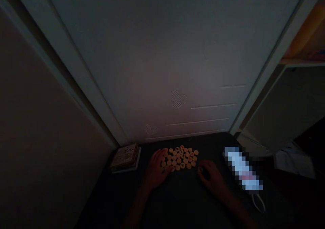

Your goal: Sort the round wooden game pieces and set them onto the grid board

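Several round wooden xiangqi pieces (179,161) lie close together on the dark tabletop. A few show red or dark characters, while most have plain faces up. At the left edge of the group, my left hand (155,170) rests with thumb and fingers apart, touching the outer pieces. Just right of the group is my right hand (210,174), its thumb and forefinger curled together around a single xiangqi piece (200,169). Dim light hides the finer details of the fingers.
A stack of booklets or boxes (125,157) sits at the table's back left. At the right lies a bright, pixelated oblong object (242,169) with a looped strap (259,203). A pale panel with embossed hearts (178,99) rises behind the dark table (177,202).
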`<control>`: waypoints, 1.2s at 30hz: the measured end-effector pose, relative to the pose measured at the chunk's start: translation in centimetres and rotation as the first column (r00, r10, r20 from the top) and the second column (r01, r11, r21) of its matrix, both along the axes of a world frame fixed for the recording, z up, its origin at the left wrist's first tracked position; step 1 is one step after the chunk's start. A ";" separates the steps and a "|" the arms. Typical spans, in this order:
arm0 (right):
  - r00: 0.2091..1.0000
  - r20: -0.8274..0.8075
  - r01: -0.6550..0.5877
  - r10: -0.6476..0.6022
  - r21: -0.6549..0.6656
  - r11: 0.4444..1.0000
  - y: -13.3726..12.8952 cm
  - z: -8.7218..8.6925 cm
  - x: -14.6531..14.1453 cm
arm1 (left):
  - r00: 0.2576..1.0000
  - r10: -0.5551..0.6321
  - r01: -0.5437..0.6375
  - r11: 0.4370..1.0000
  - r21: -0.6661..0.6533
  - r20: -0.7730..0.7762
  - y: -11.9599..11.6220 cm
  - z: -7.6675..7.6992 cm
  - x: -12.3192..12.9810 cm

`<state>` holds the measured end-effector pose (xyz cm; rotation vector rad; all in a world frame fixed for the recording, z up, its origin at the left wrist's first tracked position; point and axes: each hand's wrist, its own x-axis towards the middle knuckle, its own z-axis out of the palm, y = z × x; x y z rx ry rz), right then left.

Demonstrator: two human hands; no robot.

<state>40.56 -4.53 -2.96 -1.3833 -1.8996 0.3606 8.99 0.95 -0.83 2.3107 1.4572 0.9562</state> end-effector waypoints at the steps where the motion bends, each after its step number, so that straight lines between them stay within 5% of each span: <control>1: 1.000 0.004 0.009 -0.009 0.001 1.000 0.3 0.1 -0.3 | 1.000 0.004 -0.004 1.000 0.003 0.008 0.0 -0.1 0.0; 10: 0.990 0.109 0.091 -0.094 0.030 0.995 2.0 0.6 -3.3 | 0.997 0.051 -0.051 0.999 -0.001 0.060 0.4 -1.0 -0.4; 24: 0.997 -0.019 0.079 -0.078 0.090 0.993 2.1 -0.2 -2.7 | 0.993 0.076 -0.083 0.993 0.079 0.091 1.1 -1.4 -0.9; 36: 0.997 -0.037 0.067 -0.065 0.053 0.996 1.8 -0.5 -2.5 | 0.984 0.179 -0.177 0.977 0.117 -0.007 -3.6 -1.7 -1.0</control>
